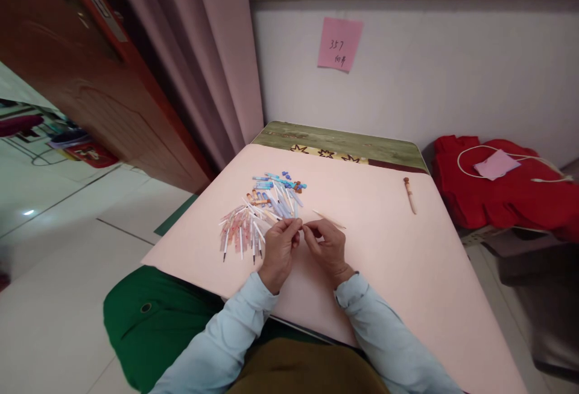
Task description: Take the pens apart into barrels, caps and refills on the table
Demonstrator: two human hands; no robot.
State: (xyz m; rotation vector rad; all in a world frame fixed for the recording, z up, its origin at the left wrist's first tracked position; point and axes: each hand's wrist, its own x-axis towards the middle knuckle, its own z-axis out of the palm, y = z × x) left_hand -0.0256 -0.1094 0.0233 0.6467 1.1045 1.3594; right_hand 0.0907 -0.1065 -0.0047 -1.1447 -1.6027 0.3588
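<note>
My left hand (279, 248) and my right hand (327, 247) are close together over the near part of the table, thumbs and forefingers pinched. Whatever sits between the fingertips is too small to make out. Just beyond my right hand lies a slim pale stick with a dark tip (329, 219). To the left of my hands spreads a pile of white pen refills (241, 243) and pinkish clear sleeves (231, 228). Behind them are blue pen barrels (263, 185), brown tube pieces (257, 198) and small blue toppers (286, 175). A brown pen with a knobbed top (409, 196) rests apart on the right.
The pink-covered table (384, 273) ends at a wall with a pink note (340, 44). Red cloth (497, 195) with a white cable lies beyond the right edge. Green cloth (149, 315) hangs at the near left. A brown door (99, 80) and curtain (194, 38) stand left.
</note>
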